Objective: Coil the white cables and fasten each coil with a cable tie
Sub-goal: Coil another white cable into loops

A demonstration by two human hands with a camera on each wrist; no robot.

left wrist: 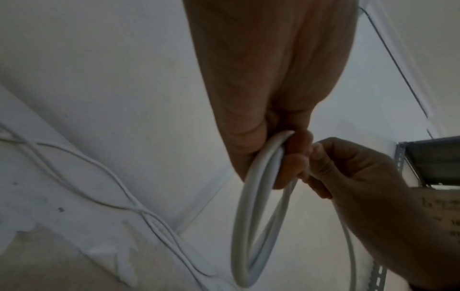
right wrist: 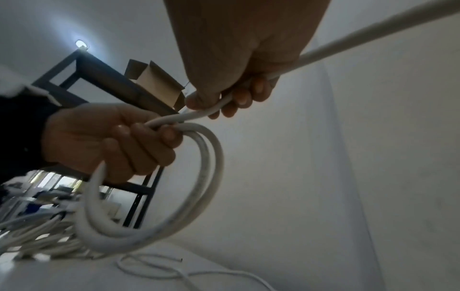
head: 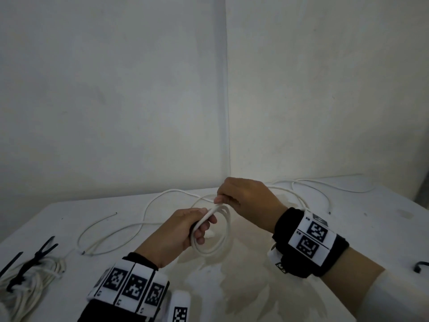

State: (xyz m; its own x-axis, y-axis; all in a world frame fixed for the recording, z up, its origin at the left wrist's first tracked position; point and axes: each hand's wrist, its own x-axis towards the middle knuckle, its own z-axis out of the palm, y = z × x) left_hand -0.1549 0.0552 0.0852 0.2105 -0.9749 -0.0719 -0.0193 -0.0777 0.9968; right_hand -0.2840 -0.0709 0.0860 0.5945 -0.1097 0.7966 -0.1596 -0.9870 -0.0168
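**Both hands busy on a half-wound coil**

Both hands are on one cable. My left hand (head: 183,231) grips the gathered loops of the thick round white plastic-jacketed cable (head: 222,231), fingers curled round the top of the coil; the loops hang free below it, above the middle of the white worktop (head: 348,228). My right hand (head: 248,198) pinches the free run of that same cable just beside the left fingers, thumb on one side and curled fingers on the other, and the cable leaves it toward the far right corner of the worktop.

I count only a few loops in the coil, so I judge the winding is early, with most of the length slack across the far edge. A thinner white cable (head: 104,231) lies loose toward the left edge.

The jacket looks smooth and fairly stiff: the loops hold a round, springy shape rather than drooping. I expect them to spring open if the left grip relaxes, so the hold belongs where all the turns cross.

At the near left corner lies a bundle of thin white cable (head: 34,280) with black cable ties (head: 44,248) on it, which I take for a finished one. A small black object (head: 421,266) near the right edge is too cropped to name.
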